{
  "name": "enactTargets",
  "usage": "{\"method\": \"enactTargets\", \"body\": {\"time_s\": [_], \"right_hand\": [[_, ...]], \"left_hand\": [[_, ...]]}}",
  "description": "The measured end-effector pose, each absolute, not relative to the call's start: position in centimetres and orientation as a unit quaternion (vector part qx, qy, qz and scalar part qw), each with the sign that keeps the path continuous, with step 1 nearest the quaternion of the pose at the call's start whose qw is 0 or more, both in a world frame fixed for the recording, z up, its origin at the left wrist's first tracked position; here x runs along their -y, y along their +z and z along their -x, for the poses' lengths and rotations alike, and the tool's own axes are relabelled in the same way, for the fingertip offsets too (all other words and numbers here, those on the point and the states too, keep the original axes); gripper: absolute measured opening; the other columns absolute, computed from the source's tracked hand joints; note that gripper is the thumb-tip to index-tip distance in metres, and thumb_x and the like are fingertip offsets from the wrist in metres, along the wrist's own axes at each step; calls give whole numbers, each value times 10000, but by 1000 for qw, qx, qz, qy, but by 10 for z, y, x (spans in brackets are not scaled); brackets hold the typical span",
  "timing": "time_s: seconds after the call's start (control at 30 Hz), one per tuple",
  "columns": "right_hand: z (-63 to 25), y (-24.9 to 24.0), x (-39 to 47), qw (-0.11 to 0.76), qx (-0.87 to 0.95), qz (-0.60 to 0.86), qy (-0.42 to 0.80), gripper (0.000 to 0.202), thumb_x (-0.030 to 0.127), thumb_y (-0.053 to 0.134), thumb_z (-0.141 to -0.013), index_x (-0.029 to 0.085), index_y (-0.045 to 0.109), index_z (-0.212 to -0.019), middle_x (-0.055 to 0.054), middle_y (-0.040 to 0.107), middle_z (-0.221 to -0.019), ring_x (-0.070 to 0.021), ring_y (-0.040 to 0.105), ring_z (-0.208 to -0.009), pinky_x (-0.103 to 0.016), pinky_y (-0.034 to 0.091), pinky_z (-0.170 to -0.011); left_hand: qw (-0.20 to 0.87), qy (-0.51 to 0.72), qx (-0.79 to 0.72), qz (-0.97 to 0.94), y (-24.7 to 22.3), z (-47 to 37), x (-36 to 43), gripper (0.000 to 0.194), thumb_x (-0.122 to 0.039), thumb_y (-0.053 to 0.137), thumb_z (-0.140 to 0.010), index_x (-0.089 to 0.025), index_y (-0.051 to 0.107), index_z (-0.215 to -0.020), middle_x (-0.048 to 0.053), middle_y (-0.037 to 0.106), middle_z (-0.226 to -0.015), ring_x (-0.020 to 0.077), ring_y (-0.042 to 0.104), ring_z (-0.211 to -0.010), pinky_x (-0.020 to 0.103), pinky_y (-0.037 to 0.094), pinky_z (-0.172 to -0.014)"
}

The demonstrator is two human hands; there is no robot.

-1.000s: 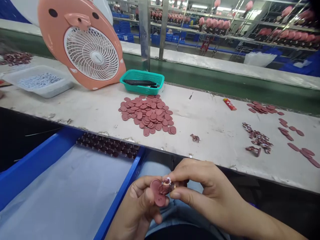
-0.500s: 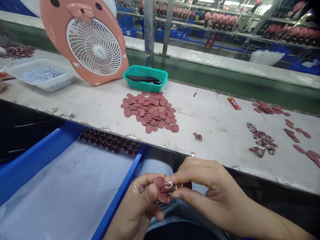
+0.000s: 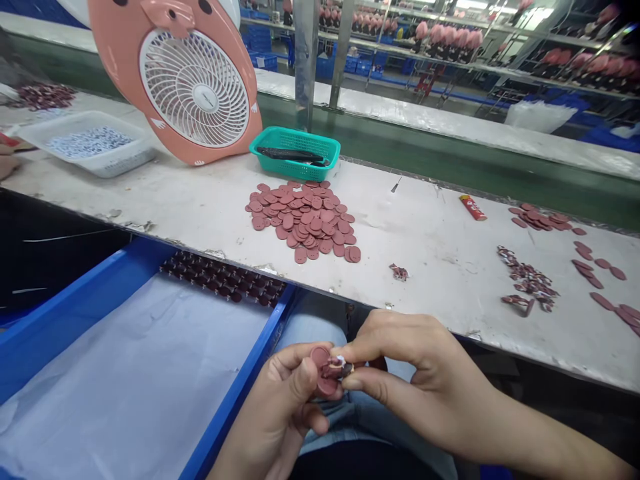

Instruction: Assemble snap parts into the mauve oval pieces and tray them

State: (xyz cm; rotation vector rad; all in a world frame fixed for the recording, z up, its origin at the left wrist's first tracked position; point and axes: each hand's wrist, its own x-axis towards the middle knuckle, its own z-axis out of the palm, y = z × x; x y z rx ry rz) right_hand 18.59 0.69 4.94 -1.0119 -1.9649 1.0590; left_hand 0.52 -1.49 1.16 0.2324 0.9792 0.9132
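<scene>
Two hands work above the lap, in front of the bench [image 3: 425,267]. Left hand [image 3: 285,400]: thumb and fingers closed on reddish-brown disc piece [image 3: 326,380]. Right hand [image 3: 400,367]: thumb and forefinger pinching small figure [image 3: 340,367], which touches the disc piece. Blue crate [image 3: 265,347] just beside left hand.

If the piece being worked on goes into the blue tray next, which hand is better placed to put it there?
Probably the left hand: it holds the reddish disc right beside the blue tray. The right hand, pinching the small part, would have to cross over.
</scene>
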Motion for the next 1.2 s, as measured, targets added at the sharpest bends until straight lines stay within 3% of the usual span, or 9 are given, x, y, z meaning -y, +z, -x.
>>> {"method": "enactTargets", "body": {"time_s": [0.27,0.5,1.2], "right_hand": [[-184,48,-6,342,750,385,415,117,111,684,-907,181,760,-961,-17,721,-780,-103,644,-713,-198,492,-686],[-182,48,-11,339,745,382,429,141,100,696,-897,202,769,-960,-1,742,-798,-95,659,-711,-185,499,-688],[-183,49,-11,316,764,372,421,183,85,672,-899,213,758,-997,5,717,-785,-88,622,-687,-184,483,-660]], "left_hand": [[779,420,-456,-92,18,-5,12,405,-466,964,-475,-184,823,-730,-13,689,-607,76,609,-557,100,447,-384],[780,417,-455,-99,10,-2,15,425,-496,934,-543,-165,817,-781,-4,682,-640,80,621,-584,104,435,-401],[812,402,-412,-100,2,7,10,354,-449,938,-563,-160,805,-720,-4,683,-621,81,636,-567,92,469,-380]]}}
